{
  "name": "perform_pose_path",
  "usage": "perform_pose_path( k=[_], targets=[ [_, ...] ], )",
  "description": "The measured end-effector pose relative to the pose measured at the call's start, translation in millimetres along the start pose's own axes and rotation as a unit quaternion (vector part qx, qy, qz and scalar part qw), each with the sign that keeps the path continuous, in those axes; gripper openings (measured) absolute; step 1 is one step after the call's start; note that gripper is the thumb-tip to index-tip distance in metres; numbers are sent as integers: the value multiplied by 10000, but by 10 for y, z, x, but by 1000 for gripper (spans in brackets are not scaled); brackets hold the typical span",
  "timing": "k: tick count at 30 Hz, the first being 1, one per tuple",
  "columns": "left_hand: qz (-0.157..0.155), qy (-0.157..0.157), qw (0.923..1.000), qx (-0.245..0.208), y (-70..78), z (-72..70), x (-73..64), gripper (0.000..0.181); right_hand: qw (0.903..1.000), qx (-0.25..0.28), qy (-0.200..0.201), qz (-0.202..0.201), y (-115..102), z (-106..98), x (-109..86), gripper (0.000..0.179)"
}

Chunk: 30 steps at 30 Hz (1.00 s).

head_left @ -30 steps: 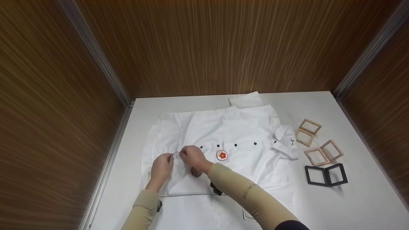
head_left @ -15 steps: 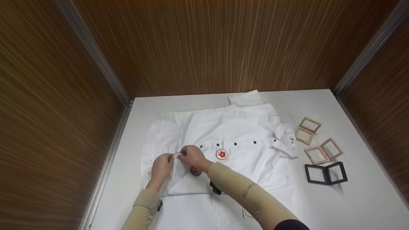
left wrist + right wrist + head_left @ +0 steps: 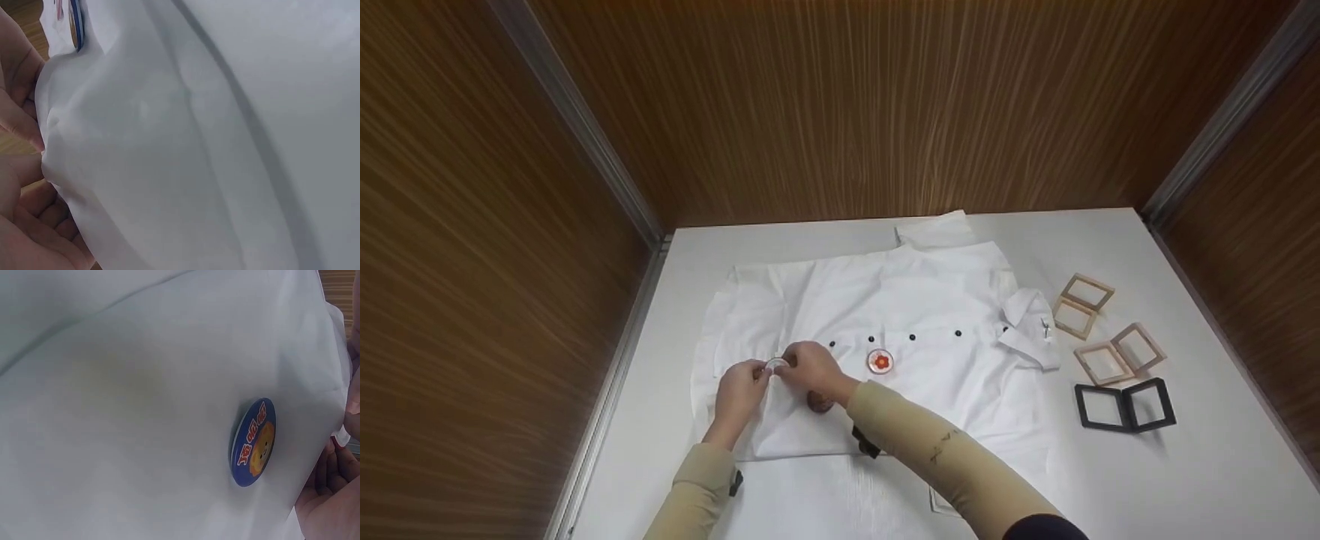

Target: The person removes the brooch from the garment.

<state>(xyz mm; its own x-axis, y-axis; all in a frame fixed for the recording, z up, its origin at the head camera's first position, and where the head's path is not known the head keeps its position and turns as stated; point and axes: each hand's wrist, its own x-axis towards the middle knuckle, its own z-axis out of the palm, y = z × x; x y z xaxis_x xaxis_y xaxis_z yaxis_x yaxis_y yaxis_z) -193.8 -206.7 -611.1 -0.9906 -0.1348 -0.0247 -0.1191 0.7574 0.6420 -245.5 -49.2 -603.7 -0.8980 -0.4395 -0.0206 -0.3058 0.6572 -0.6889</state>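
Toward the table's (image 3: 682, 262) left edge, pinching round badge (image 3: 775, 364) with fingertips of left hand (image 3: 740, 394) and right hand (image 3: 814, 370), white shirt (image 3: 945, 296) cloth gathered there too. On the shirt: flower badge (image 3: 880, 361) toward the collar, blue badge (image 3: 253, 444) near right hand. Along table's right edge: three open frames (image 3: 1122, 361).

Head view was softly lit, wood panels (image 3: 840, 112) looked darker than the white shirt (image 3: 840, 300), both wrist views were dimmer, greyish, slightly soft.
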Motion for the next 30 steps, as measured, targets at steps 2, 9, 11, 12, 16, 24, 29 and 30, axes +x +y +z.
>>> perform_pose_path(
  k=[2, 9, 11, 12, 16, 24, 29, 30],
  targets=[
    [-5, -48, 10000, -9, 13, -10, 2, 23, 10000, 6, -29, 55, -8, -6, 1, 25],
    [-23, -121, 9998, -157, 25, -24, 14, 24, 9999, 58, 60, -129, 31, -3, 23, 22],
    [-46, -136, 9997, -178, 27, -18, 12, 24, 9997, 106, 108, -216, 42, 3, 25, 18],
    [-42, -138, 9998, -171, 27, -15, 10, 24, 9995, 101, 136, -253, 48, 7, 26, 17],
    [-47, -159, 9996, -225, 20, -1, -2, 25, 9997, 221, 54, -48, 19, -10, 14, 17],
    [46, -100, 9994, -324, 12, 3, -10, 23, 9995, 272, 115, 126, 21, 24, 10, 18],
    [-1, -103, 9990, -443, 5, -4, -11, 24, 9987, 453, 161, 146, 1, 29, -4, 18],
    [-25, -123, 9988, -469, 3, -6, -13, 24, 9985, 510, 169, 137, -3, 29, -9, 18]
  ],
)
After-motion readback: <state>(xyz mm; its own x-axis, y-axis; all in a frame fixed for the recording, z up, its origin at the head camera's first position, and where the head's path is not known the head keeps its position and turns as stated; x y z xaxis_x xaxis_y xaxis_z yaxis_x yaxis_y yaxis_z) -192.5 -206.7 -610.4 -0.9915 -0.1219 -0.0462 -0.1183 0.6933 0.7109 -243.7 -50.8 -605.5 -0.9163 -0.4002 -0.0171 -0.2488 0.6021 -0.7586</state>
